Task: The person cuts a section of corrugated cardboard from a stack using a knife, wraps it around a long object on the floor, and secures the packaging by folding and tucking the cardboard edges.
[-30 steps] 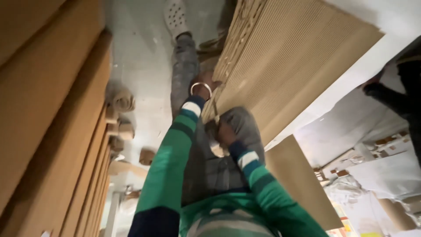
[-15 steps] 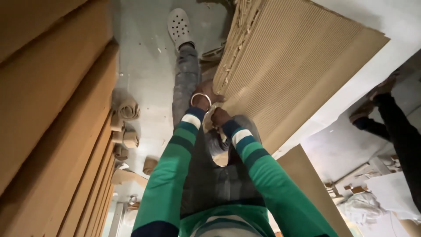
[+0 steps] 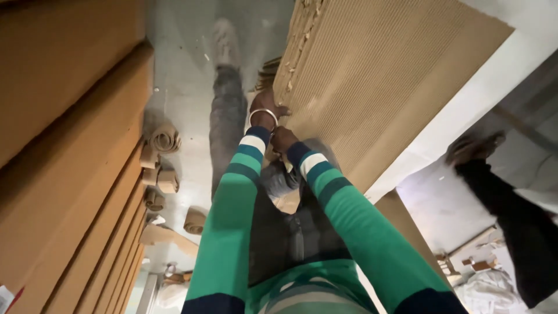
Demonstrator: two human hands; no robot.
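Person in green striped sleeves is reaching down w/ both hands to the near edge of a big corrugated cardboard sheet (image 3: 395, 81); left hand (image 3: 264, 107), w/ a metal bangle (image 3: 263, 115) at the wrist, is lying on the sheet's edge w/ fingers curled over it, and right hand (image 3: 283, 139) is sitting just below, touching the same edge, fingers hidden so can't tell their pose. Cardboard stacks (image 3: 64, 163) are walling the left side, cardboard rolls (image 3: 163, 157) are lying on the grey floor (image 3: 180, 58) beside the person's leg (image 3: 228, 116), & another person's dark-sleeved hand (image 3: 474, 150) is reaching in at far right.
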